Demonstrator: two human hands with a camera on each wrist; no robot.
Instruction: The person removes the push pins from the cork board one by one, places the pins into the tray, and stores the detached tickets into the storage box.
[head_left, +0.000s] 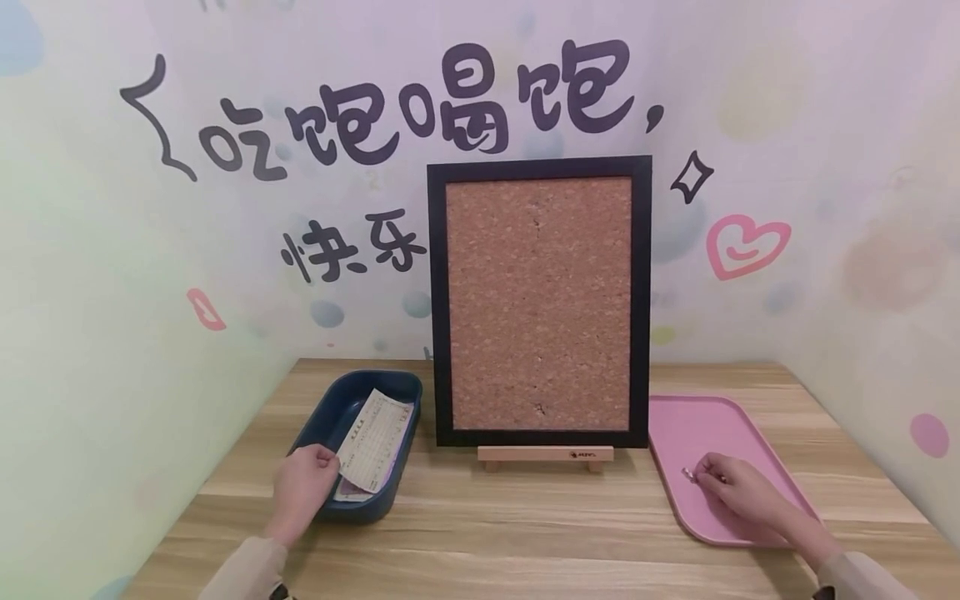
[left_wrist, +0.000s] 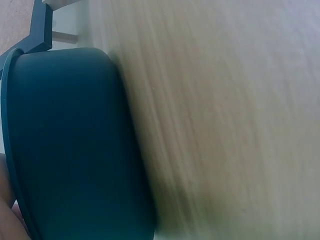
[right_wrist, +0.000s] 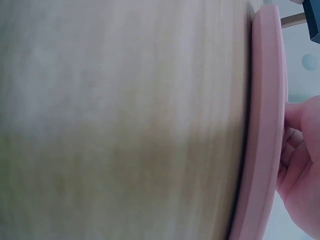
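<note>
My left hand [head_left: 303, 483] reaches over the near left rim of a deep blue plastic basin [head_left: 318, 425] and pinches the edge of a printed paper slip [head_left: 375, 442]. More paper, partly purple, lies under that slip in the basin. Across the table my right hand [head_left: 738, 492] is low over a pink tray [head_left: 701, 417], fingers curled downward. Small shiny metallic pieces [head_left: 688, 475] show right at its fingertips; I cannot tell whether they are gripped. In the left wrist view the basin's outer wall [left_wrist: 75, 140] hides most of the hand. The right wrist view shows the tray's side [right_wrist: 265, 125] beside the palm.
Between basin and tray a black-framed cork board [head_left: 540, 300] stands upright on a small wooden easel [head_left: 546, 454]. A few small marks dot the cork. The wood-grain table [head_left: 525, 533] meets a wall [head_left: 360, 50] with printed characters behind the board.
</note>
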